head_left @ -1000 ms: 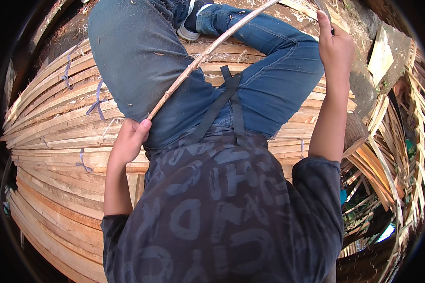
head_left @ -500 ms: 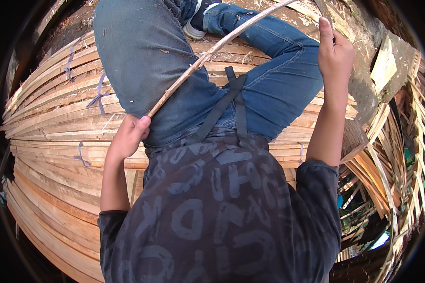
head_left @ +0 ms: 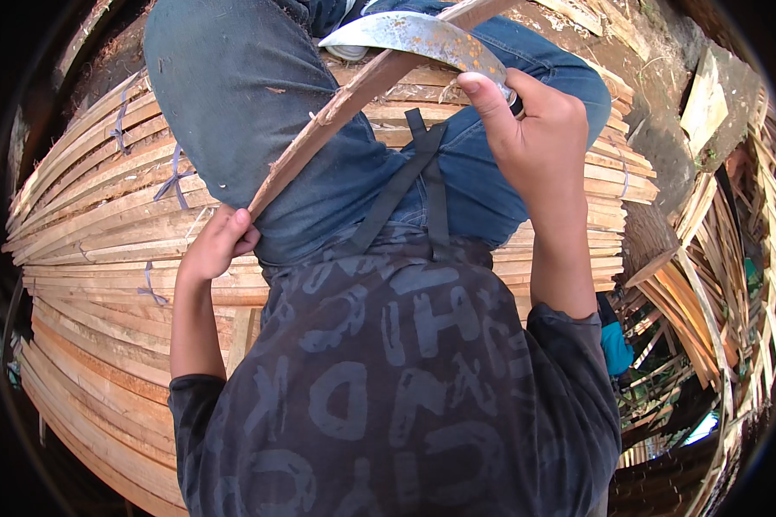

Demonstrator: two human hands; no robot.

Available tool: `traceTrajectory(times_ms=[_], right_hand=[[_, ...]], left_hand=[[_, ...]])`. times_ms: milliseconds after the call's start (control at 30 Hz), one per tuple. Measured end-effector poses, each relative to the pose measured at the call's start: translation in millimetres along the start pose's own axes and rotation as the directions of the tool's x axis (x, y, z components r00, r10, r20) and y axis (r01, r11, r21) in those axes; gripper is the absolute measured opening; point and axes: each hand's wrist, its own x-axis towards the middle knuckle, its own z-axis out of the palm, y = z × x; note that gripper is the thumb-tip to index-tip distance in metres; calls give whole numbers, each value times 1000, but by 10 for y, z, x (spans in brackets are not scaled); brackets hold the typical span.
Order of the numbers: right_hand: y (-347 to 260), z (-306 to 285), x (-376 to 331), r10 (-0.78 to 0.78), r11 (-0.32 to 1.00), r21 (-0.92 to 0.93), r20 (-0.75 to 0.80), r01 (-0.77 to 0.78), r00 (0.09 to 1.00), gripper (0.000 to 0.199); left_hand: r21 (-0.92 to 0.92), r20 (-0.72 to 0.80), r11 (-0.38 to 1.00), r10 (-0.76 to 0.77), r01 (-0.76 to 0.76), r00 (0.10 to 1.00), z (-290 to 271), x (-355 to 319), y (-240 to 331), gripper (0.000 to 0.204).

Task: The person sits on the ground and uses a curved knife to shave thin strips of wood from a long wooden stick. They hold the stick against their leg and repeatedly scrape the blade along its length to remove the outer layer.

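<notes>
My left hand (head_left: 220,243) is closed round the near end of a long wooden strip (head_left: 319,129), beside my left thigh. The strip slants up across my legs to the far edge of the view, its broad brown face turned up. In my right hand (head_left: 535,129) is a curved knife (head_left: 422,39) with a rust-spotted, sickle-like blade; the fingers wrap its handle, which they mostly hide. The blade crosses over the strip, its tip pointing left. Whether the edge touches the wood, I cannot tell.
Bundles of sawn wooden strips (head_left: 103,336), tied with purplish cords (head_left: 174,179), lie under and left of me. At the right are a cut log (head_left: 651,246), a stone slab (head_left: 733,112) and loose split slats (head_left: 685,327). Wood shavings litter the ground beyond my legs.
My right hand has come inward and nearer, bringing the curved knife over the strip. The strip has turned from its narrow edge to its broad face. My left hand still grips its end.
</notes>
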Motion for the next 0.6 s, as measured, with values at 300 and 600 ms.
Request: traceTrajectory(times_ms=[300,600], right_hand=[[133,74,98,-97,974,-211,-59,83,994,59],[250,75,177,-127,955,-283,-109,91,986,58]], left_hand=[[-17,85,1000,23,-22,996,-61,0,-35,70],[7,92,1000,5,-6,996,-36,15,61,70]])
